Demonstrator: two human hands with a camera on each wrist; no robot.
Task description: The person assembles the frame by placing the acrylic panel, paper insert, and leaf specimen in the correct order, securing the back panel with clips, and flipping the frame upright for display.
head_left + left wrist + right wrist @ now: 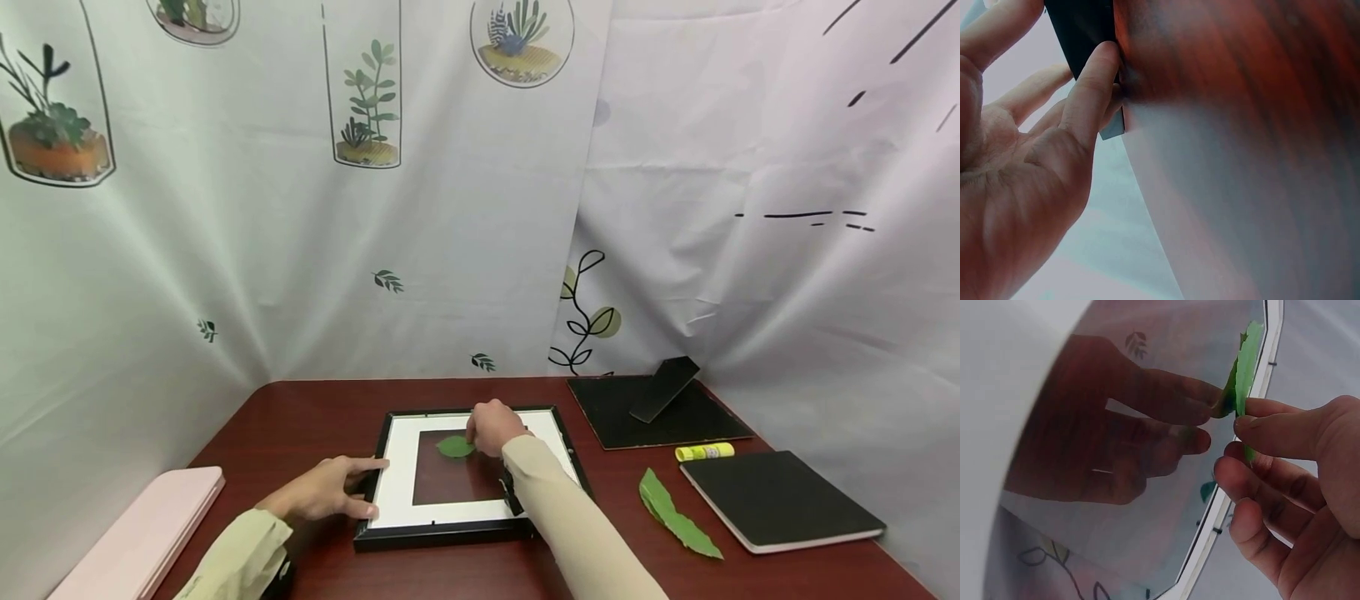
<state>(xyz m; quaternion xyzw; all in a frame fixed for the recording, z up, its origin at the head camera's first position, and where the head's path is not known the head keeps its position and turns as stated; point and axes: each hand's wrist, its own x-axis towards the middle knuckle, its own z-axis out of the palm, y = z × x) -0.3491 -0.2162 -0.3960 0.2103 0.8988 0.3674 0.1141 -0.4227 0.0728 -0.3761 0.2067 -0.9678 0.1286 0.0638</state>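
A picture frame point(431, 529) with a black border and white mat lies on the table, its opening dark and reflective. My left hand point(330, 487) holds the frame's left side, with fingers and thumb at the black edge point(1085, 37). Over the upper part of the opening, my right hand point(497, 427) pinches a green leaf point(455, 447) at one end. The right wrist view shows the leaf point(1247, 369) between thumb and fingertips, standing against the glossy surface, which mirrors the hand. Another, longer green leaf point(678, 517) lies to the right of the frame.
On the right of the table point(315, 408) are a yellow glue stick point(705, 452), a black notebook point(783, 498) and the black backing board point(600, 408) with its stand raised. A pink flat case point(142, 533) lies at the left edge. A printed curtain point(450, 217) hangs behind.
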